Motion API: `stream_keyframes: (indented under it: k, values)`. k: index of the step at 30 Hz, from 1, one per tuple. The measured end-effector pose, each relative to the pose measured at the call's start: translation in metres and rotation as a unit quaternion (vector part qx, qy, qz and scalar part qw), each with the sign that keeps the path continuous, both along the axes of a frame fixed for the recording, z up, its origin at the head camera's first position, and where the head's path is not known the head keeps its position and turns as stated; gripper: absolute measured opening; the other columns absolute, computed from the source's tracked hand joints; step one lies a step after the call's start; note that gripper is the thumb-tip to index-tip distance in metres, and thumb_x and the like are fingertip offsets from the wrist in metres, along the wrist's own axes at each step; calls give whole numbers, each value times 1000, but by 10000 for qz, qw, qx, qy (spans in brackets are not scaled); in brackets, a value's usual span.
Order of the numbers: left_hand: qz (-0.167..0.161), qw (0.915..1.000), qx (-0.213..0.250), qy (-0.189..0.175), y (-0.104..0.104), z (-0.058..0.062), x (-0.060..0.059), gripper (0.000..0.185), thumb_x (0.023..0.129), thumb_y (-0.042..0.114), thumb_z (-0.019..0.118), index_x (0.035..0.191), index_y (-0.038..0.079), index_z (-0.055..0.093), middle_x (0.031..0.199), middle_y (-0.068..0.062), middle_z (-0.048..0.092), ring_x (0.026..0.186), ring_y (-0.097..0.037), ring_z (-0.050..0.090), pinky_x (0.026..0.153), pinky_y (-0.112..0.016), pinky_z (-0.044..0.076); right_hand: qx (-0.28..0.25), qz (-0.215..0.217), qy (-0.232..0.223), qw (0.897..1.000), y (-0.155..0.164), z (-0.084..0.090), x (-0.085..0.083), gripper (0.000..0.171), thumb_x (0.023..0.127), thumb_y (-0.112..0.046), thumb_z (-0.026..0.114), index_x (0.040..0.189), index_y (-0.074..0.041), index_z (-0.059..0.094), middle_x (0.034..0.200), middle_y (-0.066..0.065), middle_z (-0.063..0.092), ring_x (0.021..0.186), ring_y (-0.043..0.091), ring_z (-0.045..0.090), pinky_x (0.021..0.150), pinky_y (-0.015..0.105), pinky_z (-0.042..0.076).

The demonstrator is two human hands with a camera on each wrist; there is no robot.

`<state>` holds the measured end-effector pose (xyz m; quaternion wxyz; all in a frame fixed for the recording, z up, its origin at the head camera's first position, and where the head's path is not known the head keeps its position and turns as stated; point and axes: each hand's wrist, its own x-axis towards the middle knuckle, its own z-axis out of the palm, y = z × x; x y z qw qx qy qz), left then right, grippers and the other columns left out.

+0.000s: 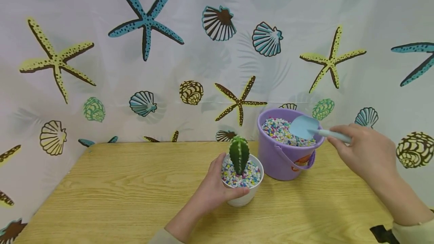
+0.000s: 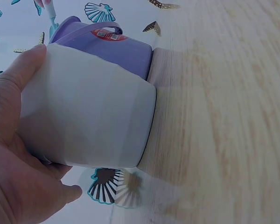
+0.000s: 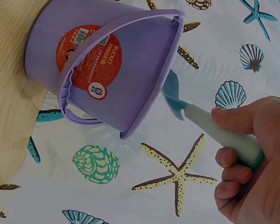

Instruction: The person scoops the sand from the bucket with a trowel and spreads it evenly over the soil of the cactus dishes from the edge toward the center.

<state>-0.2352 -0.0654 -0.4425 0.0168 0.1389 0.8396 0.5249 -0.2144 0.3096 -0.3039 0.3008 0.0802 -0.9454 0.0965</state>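
My left hand (image 1: 214, 188) grips a white flowerpot (image 2: 93, 107) round its side, thumb at the front and fingers behind. The pot stands on the wooden table. In it, a green cactus (image 1: 239, 154) rises from small multicoloured pebbles (image 1: 251, 178). To its right is a purple bucket (image 1: 276, 163) holding a bed of similar pebbles (image 1: 274, 129). My right hand (image 1: 369, 150) holds a light blue toy shovel (image 1: 303, 126) by its pale handle (image 3: 217, 126), thumb along the top and fingers curled beneath. The shovel's blade reaches over the bucket's rim, above the pebbles.
Behind the table (image 1: 135, 183) hangs a white curtain (image 1: 196, 59) printed with starfish and shells. The bucket's handle (image 3: 67, 88) hangs down on its near side, by a red label (image 3: 95, 65). Pot and bucket stand close together.
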Motion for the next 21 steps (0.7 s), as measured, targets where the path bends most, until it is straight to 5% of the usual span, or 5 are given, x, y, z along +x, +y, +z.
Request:
stream_keyframes:
  k: [8, 21]
  values:
    - [-6, 10000, 20, 58, 0, 0, 0, 131, 79, 47, 101, 174, 4, 21, 172, -24, 31, 154, -44, 41, 126, -64, 35, 22, -82, -376, 9993, -1, -3, -6, 30, 100, -34, 83, 121, -13, 84, 111, 16, 80, 70, 25, 64, 47, 33, 40]
    - [-24, 10000, 53, 19, -1, 1, 1, 132, 79, 46, 101, 175, 6, 20, 173, -24, 30, 155, -45, 41, 126, -63, 34, 126, -163, -787, 9967, 2, -3, -22, 32, 102, -35, 79, 120, -8, 84, 118, 22, 79, 61, 20, 57, 46, 34, 39]
